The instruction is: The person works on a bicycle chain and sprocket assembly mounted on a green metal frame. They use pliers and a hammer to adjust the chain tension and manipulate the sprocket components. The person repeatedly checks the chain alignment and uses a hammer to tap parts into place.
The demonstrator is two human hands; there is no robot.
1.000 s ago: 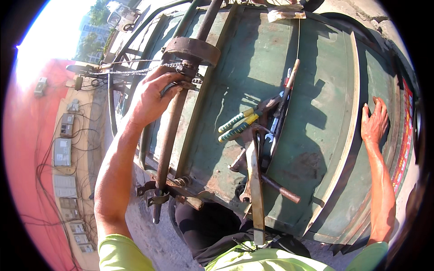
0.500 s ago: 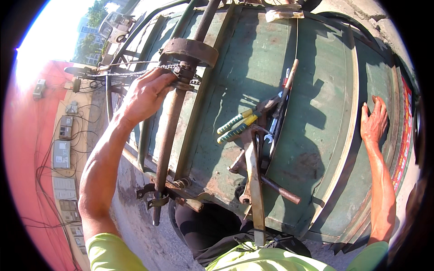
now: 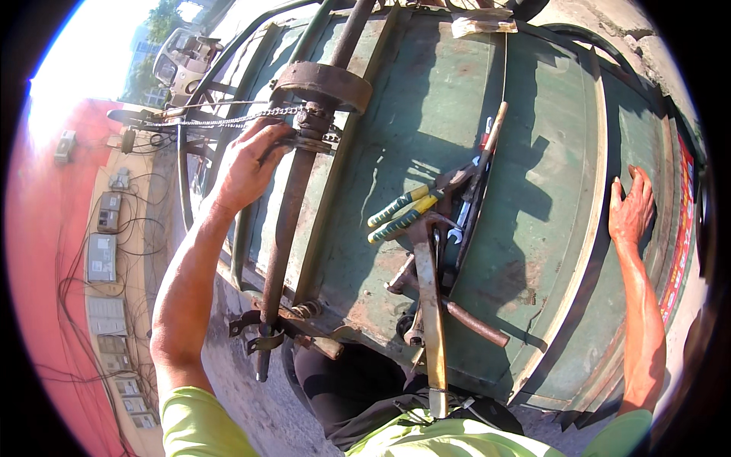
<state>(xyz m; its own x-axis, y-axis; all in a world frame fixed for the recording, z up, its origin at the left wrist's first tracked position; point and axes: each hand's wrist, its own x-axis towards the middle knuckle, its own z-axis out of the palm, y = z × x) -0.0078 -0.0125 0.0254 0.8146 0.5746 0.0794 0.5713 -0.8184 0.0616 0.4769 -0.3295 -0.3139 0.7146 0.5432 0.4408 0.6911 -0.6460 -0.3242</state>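
my left fingers (image 3: 266, 135) at far left, bent close together by the chain (image 3: 228, 120) beside the rusty axle (image 3: 291, 213), grip impossible to tell, my right fingers (image 3: 640, 187) loosely spread, holding nothing, on the green panel (image 3: 563, 167) at right

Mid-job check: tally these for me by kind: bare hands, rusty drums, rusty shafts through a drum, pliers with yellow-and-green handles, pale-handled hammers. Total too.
Bare hands: 2 (left hand, right hand)
Rusty drum: 1
Rusty shaft: 1
Yellow-and-green-handled pliers: 1
Pale-handled hammer: 1
Total: 6
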